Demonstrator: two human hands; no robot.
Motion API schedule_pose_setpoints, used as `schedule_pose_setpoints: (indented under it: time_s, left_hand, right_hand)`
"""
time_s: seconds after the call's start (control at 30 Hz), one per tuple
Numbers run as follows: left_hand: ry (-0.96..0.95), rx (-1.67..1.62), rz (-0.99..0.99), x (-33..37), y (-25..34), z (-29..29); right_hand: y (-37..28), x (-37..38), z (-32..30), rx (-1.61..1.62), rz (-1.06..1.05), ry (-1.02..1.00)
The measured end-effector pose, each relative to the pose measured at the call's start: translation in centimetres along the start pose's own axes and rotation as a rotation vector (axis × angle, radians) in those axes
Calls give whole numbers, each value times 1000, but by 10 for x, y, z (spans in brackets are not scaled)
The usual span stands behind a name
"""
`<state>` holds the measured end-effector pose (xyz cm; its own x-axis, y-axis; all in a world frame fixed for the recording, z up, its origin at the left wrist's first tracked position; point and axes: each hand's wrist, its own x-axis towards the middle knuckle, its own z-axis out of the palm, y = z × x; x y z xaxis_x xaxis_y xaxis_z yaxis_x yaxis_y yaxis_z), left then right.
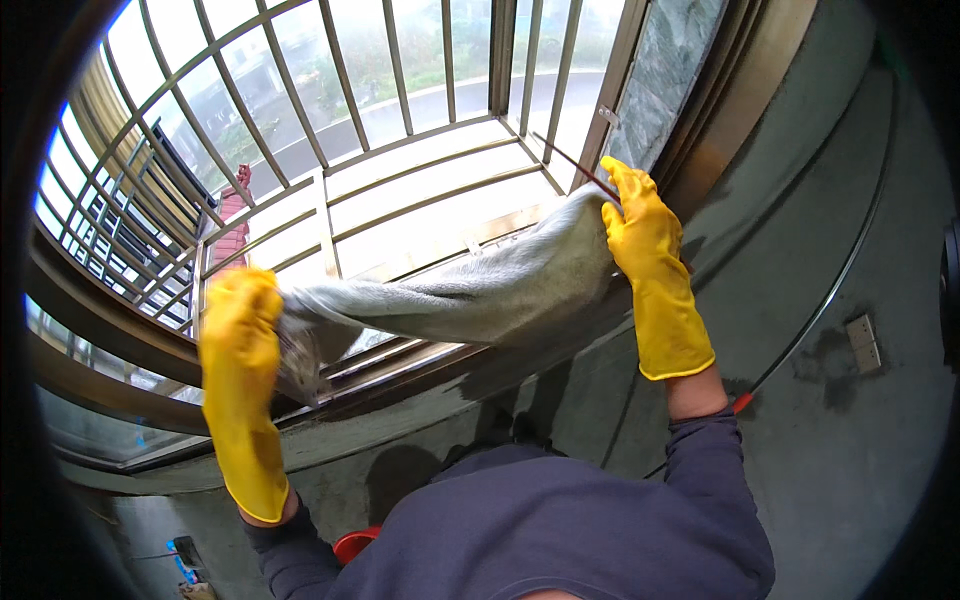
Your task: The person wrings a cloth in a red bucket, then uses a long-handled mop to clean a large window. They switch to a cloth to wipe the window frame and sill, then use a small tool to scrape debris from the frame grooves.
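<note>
A damp-looking grey-white cloth [470, 300] hangs stretched between my two hands in front of the window sill, sagging in the middle. My left hand [242, 310], in a long yellow rubber glove, is closed on the cloth's left end, with a loose flap drooping below it. On the right, my right hand [640, 215], in a matching yellow glove, pinches the cloth's upper right corner near the window frame. A thin dark rod or cord [580, 168] shows just beyond that hand.
Metal security bars [345, 75] enclose the window's outer side. Bronze-coloured sliding tracks [410, 362] run along the sill. A grey wall with a socket plate [864, 343] and a loose cable [838, 275] is at right. A red container [355, 543] shows below my body.
</note>
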<state>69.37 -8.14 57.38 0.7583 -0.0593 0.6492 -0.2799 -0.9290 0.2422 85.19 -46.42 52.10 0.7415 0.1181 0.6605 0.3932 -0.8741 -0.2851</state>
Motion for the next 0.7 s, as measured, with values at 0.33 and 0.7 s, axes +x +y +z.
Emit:
schedule_pose_setpoints:
  time_s: [0.33,0.7]
  left_hand:
    - [-569,-283,150,-17,41,108]
    - [-731,90,-152,-36,52,149]
  right_hand:
    - [14,-26,-40,69,-108,-513]
    - [6,-14,-7,-747,-213,-936]
